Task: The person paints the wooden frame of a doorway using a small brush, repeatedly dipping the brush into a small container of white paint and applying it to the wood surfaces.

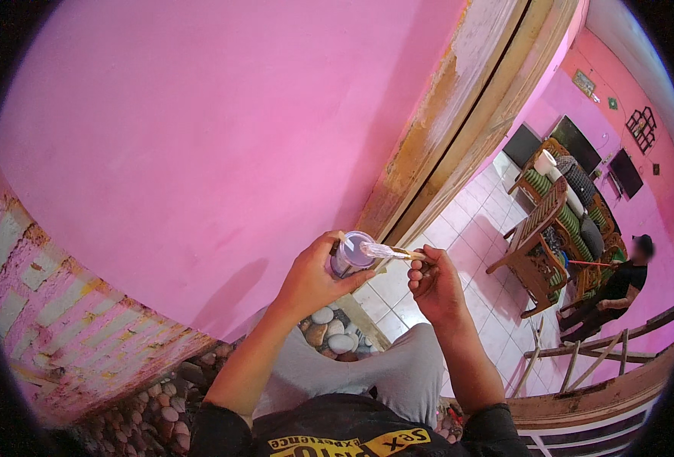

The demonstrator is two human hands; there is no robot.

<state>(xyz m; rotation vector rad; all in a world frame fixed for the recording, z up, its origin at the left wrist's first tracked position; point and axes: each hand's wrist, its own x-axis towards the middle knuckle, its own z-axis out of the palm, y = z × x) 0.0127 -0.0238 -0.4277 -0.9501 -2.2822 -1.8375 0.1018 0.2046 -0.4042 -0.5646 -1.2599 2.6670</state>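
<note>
A small clear plastic cup with pale lilac paint in it sits in my left hand, whose fingers wrap round its side. My right hand pinches the handle of a paintbrush. The brush lies nearly level, its bristles coated with whitish-lilac paint and over the cup's rim. Just beyond both hands stands a wooden door frame, its face partly smeared with pale paint and partly bare brown.
A pink wall fills the left, above a rough brick base. Rounded stones lie below. Through the doorway are a tiled floor, carved wooden seats, a wooden ladder and a person in black.
</note>
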